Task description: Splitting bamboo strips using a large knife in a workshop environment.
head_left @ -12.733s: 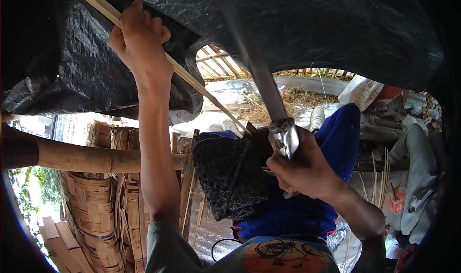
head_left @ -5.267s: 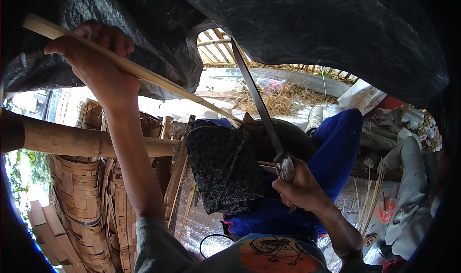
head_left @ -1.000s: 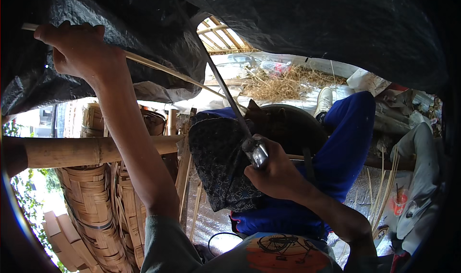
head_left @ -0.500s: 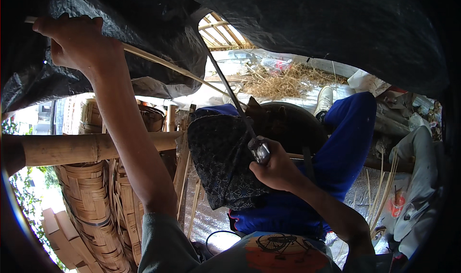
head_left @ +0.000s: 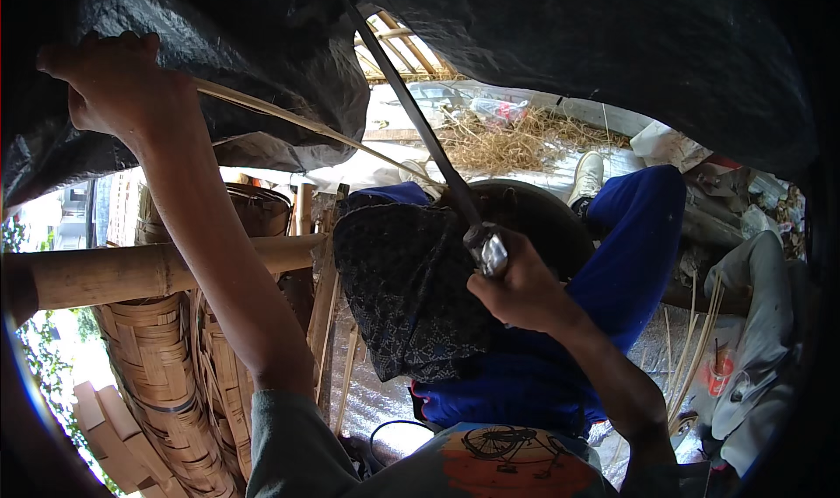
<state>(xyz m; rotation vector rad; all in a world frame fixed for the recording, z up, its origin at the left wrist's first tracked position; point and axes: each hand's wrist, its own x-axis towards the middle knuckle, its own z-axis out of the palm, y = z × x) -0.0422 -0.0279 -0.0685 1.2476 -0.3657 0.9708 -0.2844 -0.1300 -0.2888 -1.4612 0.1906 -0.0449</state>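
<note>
My left hand (head_left: 131, 87), raised at the upper left, is closed on a thin bamboo strip (head_left: 289, 117). The strip slants down to the right and its lower end passes by the long dark blade of a knife (head_left: 411, 108). My right hand (head_left: 525, 284) grips this knife by its handle near the middle, blade pointing up and to the left. Whether the edge touches the strip cannot be made out. Below lies a black patterned cloth (head_left: 411, 297) over my left leg, beside my blue trousers (head_left: 630, 262).
Black plastic sheeting (head_left: 595, 52) hangs overhead. A thick bamboo pole (head_left: 114, 275) crosses at the left, in front of woven bamboo baskets (head_left: 157, 349). Straw-like shavings (head_left: 507, 148) lie beyond my shoes. On the right are thin strips (head_left: 700, 349) and a red cup (head_left: 719, 375).
My left hand has moved a little left with the strip. The knife has shifted slightly right, its blade reaching higher and showing more of its flat side.
</note>
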